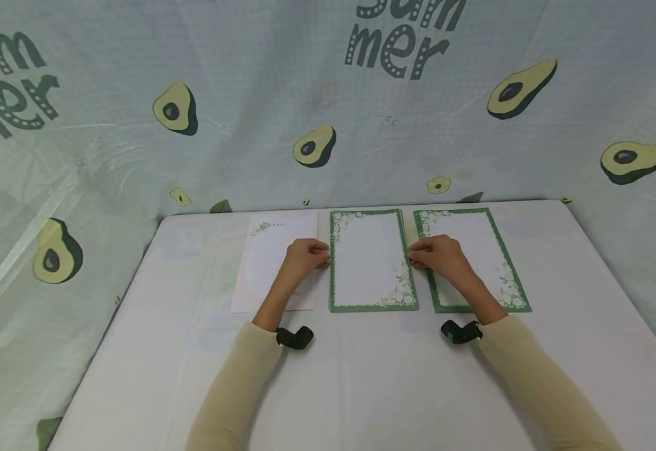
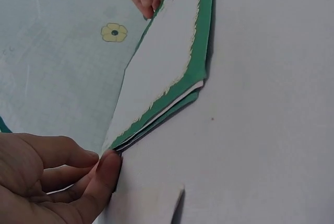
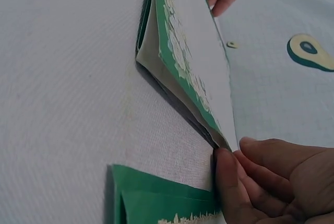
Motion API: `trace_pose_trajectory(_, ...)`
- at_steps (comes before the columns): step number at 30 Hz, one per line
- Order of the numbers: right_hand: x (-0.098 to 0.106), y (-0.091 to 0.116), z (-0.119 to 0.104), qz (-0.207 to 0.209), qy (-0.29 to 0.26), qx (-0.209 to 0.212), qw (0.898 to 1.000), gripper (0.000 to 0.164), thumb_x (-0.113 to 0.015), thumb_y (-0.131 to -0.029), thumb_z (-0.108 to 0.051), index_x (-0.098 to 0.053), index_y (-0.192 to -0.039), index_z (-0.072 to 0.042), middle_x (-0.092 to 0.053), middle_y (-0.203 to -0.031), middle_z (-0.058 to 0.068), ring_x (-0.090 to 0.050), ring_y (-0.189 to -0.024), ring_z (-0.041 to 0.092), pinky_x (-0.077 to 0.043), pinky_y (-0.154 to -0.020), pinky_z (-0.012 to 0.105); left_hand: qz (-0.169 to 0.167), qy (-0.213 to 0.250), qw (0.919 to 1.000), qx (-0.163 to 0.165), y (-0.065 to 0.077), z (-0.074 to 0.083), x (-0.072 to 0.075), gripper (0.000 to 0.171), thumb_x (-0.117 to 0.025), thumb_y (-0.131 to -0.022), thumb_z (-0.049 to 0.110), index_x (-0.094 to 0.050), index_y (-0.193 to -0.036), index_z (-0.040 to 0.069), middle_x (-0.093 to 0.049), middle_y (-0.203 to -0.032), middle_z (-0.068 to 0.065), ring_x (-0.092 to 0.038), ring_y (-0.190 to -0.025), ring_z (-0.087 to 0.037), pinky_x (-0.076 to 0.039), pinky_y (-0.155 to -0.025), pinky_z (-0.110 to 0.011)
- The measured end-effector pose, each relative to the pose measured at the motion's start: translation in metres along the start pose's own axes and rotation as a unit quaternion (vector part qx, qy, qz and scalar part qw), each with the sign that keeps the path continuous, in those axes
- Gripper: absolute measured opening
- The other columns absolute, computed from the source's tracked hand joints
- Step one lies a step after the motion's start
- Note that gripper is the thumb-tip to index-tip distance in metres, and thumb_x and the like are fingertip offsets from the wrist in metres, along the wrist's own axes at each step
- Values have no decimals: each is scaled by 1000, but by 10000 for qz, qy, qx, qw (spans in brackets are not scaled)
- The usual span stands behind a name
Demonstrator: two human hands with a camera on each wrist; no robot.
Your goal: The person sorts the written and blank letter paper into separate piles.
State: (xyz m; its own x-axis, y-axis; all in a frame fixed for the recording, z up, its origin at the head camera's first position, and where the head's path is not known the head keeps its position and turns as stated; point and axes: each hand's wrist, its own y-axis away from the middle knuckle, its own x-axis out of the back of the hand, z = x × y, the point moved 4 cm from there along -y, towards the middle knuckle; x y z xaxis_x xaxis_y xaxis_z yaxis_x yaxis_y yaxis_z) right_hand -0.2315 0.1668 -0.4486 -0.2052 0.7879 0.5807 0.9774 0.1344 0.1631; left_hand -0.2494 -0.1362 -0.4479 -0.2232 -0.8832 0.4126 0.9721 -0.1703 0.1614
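Several stacked sheets of paper with a green floral border (image 1: 370, 260) lie in the middle, between the two hands. My left hand (image 1: 307, 254) pinches the left edge of this stack with thumb and fingertips; in the left wrist view the left hand (image 2: 57, 177) has its fingertips right at the edge. At the opposite edge my right hand (image 1: 440, 254) pinches the stack, and the right wrist view shows its thumb and fingers (image 3: 229, 177) meeting there. The layers of the stack (image 3: 172, 80) fan slightly apart along the near edge.
To the left lies a pale sheet (image 1: 263, 269) with a small leaf print, partly under the left forearm. On the right, another green-bordered stack (image 1: 474, 232) lies partly beneath the right hand. A white-covered table (image 1: 373, 376) meets an avocado-print curtain (image 1: 249, 81) at the back.
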Motion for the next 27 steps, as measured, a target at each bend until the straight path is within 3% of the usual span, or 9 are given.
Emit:
trace_pose_trajectory(14, -3, 0, 4, 121, -410, -125, 9990, 29, -68, -99, -16, -70, -121, 3, -74, -111, 19, -75, -89, 18, -62, -82, 32, -19, -149, 9999, -39, 1, 4, -2, 25, -64, -99, 2, -68, -122, -8, -73, -105, -21, -74, -91, -27, -63, -81, -31)
trace_pose_trajectory(27, -6, -4, 6, 279, -646, -127, 9974, 28, -71, -97, -16, -71, -120, 1, -74, -110, 19, -75, -89, 20, -62, -77, 27, 396, -342, 9975, -469, 3, 4, -1, 21, -66, -96, 1, -73, -116, -5, -73, -104, -18, -75, -88, -25, -63, -75, -27)
